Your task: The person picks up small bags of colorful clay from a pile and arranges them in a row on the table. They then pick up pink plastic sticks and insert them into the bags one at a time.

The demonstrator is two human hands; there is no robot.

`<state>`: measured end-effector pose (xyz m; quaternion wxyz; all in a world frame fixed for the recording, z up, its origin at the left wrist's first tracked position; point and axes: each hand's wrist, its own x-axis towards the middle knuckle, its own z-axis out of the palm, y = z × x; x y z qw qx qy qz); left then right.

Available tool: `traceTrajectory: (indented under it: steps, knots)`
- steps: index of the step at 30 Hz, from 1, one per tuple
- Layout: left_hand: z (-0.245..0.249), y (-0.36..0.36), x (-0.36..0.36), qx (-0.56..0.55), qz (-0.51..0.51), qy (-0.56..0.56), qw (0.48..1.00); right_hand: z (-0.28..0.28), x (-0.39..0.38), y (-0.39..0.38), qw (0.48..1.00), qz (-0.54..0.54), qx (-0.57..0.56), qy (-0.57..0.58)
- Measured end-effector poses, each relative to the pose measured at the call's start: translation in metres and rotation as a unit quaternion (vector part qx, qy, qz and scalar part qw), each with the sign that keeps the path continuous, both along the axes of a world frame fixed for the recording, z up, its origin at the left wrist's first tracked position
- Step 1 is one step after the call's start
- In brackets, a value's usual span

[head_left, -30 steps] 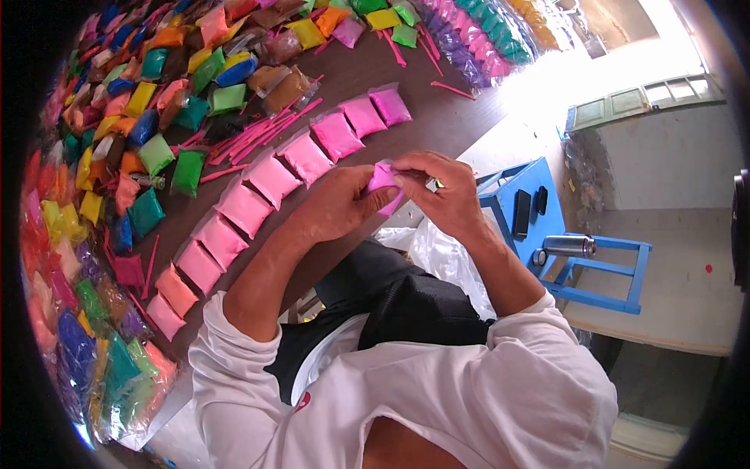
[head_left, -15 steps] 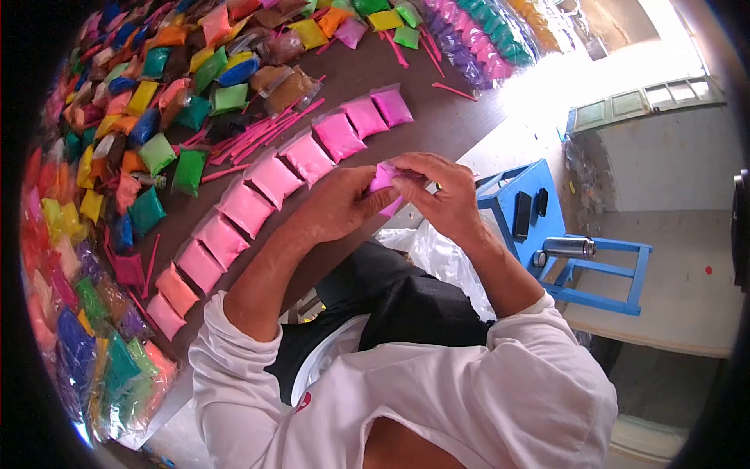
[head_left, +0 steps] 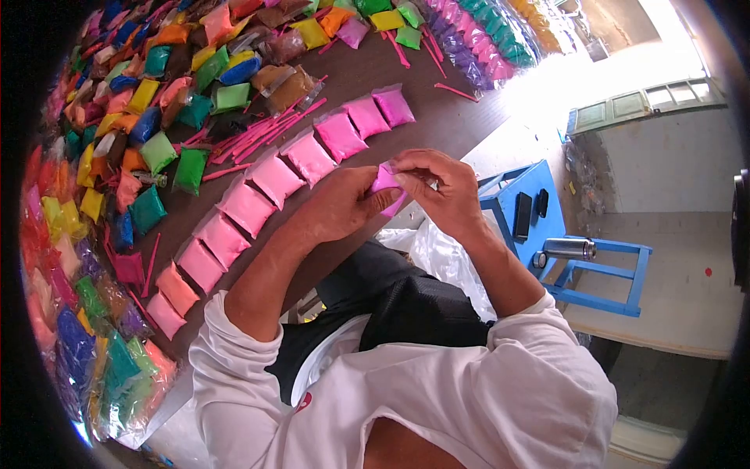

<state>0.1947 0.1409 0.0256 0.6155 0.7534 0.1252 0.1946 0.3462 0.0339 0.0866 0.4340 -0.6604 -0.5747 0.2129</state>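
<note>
A small purple-pink packet (head_left: 384, 181) is held up just off the table's front edge. My left hand (head_left: 344, 205) is closed around its left side, the thumb lying across its front. At the packet's top right edge, the thumb and forefinger of my right hand (head_left: 441, 187) pinch it. My fingers cover part of the packet. Beside my left hand, a curved row of filled, soft-looking packets, pink (head_left: 275, 178) for the most part, lies on the dark table (head_left: 437, 129). One in the row is orange-pink (head_left: 177, 288).
Many coloured packets (head_left: 143, 96) are heaped at the table's far left. Thin pink sticks (head_left: 262, 129) lie between heap and row. Strips of wrapped packets (head_left: 480, 47) lie at the back. To the right, a blue stool (head_left: 539, 184) bears a phone (head_left: 523, 216) and a steel flask (head_left: 570, 248).
My right fingers have shifted slightly up along the packet's edge, and more of its face shows. My left hand has barely moved, and the row of packets is unchanged.
</note>
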Motion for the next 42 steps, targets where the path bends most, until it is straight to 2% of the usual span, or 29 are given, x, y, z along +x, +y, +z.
traceTrajectory:
  steps: [2,9,14,18,20,27,35,42]
  knots:
    - [0.005,0.001,-0.002,0.003,-0.006,0.024,1.000,-0.002,0.000,-0.003,0.999,-0.028,-0.014,0.033]
    - [0.015,0.001,-0.005,0.010,-0.010,0.052,0.999,0.000,0.002,-0.002,0.998,0.006,0.023,-0.057]
    - [0.003,0.001,-0.002,0.005,-0.009,0.031,0.999,-0.006,0.004,0.000,0.987,0.016,0.080,-0.136]
    - [0.014,0.003,-0.005,0.033,-0.007,0.079,0.996,-0.012,0.002,0.000,0.983,0.009,0.110,-0.149]
    - [0.016,0.002,-0.005,0.018,-0.005,0.065,0.998,-0.012,0.001,0.001,0.983,0.004,0.103,-0.149]
    - [0.015,0.002,-0.004,0.051,-0.005,0.078,0.996,-0.010,-0.002,0.003,0.996,0.004,0.048,-0.069]
    - [0.007,0.000,-0.001,0.014,0.001,0.041,0.999,-0.006,-0.006,-0.003,0.998,-0.028,0.001,0.058]
    - [0.005,0.001,-0.002,0.013,-0.004,0.026,1.000,-0.008,-0.004,0.000,1.000,-0.004,0.022,0.013]
